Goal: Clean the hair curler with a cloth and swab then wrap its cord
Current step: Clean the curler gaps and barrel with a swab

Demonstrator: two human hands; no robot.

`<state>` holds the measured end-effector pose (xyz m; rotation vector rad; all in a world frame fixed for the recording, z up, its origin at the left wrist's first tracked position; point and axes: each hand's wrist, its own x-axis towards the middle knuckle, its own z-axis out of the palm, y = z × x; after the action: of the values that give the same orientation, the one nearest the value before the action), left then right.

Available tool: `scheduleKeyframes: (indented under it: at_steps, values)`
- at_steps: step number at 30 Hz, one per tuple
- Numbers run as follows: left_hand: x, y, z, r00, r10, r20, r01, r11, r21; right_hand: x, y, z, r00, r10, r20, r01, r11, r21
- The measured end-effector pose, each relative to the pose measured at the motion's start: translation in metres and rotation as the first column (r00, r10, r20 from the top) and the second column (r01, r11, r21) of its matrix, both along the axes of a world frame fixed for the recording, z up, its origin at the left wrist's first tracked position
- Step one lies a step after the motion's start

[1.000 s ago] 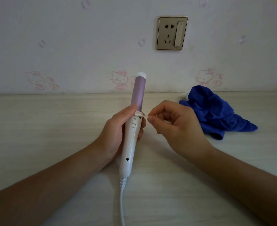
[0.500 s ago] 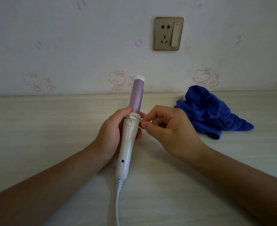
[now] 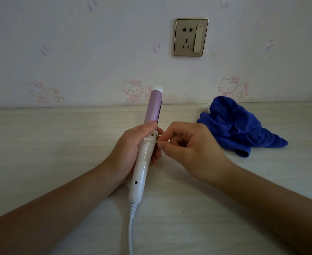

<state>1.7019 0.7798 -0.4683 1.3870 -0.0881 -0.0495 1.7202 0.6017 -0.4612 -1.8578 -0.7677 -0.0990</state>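
The hair curler point(image 3: 141, 173) has a white handle and a purple barrel point(image 3: 154, 107) pointing up and away. My left hand point(image 3: 131, 148) grips it around the upper handle, thumb at the barrel's base. My right hand point(image 3: 190, 150) pinches a thin swab between thumb and forefinger; the swab is almost wholly hidden, its tip against the joint between handle and barrel. The white cord point(image 3: 131, 227) runs from the handle's end toward the bottom edge. A crumpled blue cloth point(image 3: 238, 127) lies on the table to the right.
A pale wooden table point(image 3: 50, 144) meets a papered wall with cartoon cat prints. A wall socket with a switch point(image 3: 191, 36) sits above the curler. Something small and white point(image 3: 206, 106) pokes out behind the cloth.
The curler has tilted and turned slightly in my left hand. My right hand has shifted a little down along the joint while holding the swab.
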Motion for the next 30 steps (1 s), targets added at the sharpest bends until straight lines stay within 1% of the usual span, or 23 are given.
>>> scheduleKeyframes:
  at_steps: [2, 5, 6, 8, 10, 14, 18, 20, 22, 25, 28, 30]
  values:
    - [-0.0002, -0.0011, 0.0001, 1.000, 0.023, 0.013, -0.023, 0.999, 0.041, -0.0026, 0.0013, -0.0002, 1.000, 0.028, 0.002, -0.028, 1.000, 0.010]
    - [0.0014, -0.0004, 0.0019, 0.999, 0.051, 0.003, -0.051, 0.998, -0.023, 0.0046, -0.0007, 0.0022, 0.999, -0.054, 0.006, 0.053, 0.998, 0.032]
    - [0.0017, -0.0004, 0.0021, 0.999, 0.051, -0.004, -0.051, 0.998, -0.048, 0.0045, -0.0015, 0.0027, 0.999, -0.052, 0.004, 0.052, 0.998, 0.026]
    - [0.0008, -0.0016, 0.0018, 0.999, 0.039, -0.018, -0.040, 0.997, -0.064, -0.0008, -0.0008, 0.0028, 1.000, 0.012, 0.014, -0.013, 1.000, 0.022]
    - [-0.0011, -0.0022, 0.0021, 0.999, 0.028, -0.021, -0.028, 0.999, -0.036, -0.0042, 0.0011, 0.0029, 0.998, 0.051, 0.034, -0.051, 0.998, 0.020]
    - [-0.0016, -0.0011, 0.0043, 0.997, 0.076, -0.025, -0.075, 0.997, 0.024, 0.0023, -0.0003, 0.0043, 0.999, -0.031, 0.031, 0.030, 0.998, 0.048]
    - [-0.0029, -0.0007, 0.0016, 0.997, 0.065, -0.033, -0.063, 0.996, 0.064, -0.0029, 0.0026, 0.0035, 0.998, 0.051, 0.037, -0.052, 0.998, 0.028]
    - [-0.0022, -0.0005, 0.0013, 0.997, 0.073, -0.012, -0.072, 0.995, 0.076, 0.0017, 0.0017, 0.0042, 0.999, 0.008, 0.034, -0.009, 0.999, 0.053]
    - [-0.0009, -0.0015, -0.0001, 0.997, 0.081, 0.002, -0.081, 0.994, 0.069, 0.0031, -0.0009, 0.0037, 1.000, 0.000, 0.025, -0.001, 0.998, 0.060]
    - [0.0012, -0.0025, -0.0036, 0.997, 0.081, 0.002, -0.082, 0.997, 0.018, -0.0019, -0.0009, 0.0024, 0.996, 0.085, 0.018, -0.085, 0.996, 0.017]
    - [0.0035, 0.0001, -0.0036, 0.996, 0.089, 0.005, -0.089, 0.996, 0.006, 0.0016, -0.0015, 0.0048, 0.998, 0.038, 0.041, -0.039, 0.999, 0.030]
    - [0.0038, 0.0007, -0.0040, 0.996, 0.088, 0.003, -0.088, 0.996, 0.018, 0.0008, -0.0022, 0.0048, 0.998, 0.067, 0.015, -0.067, 0.998, 0.018]
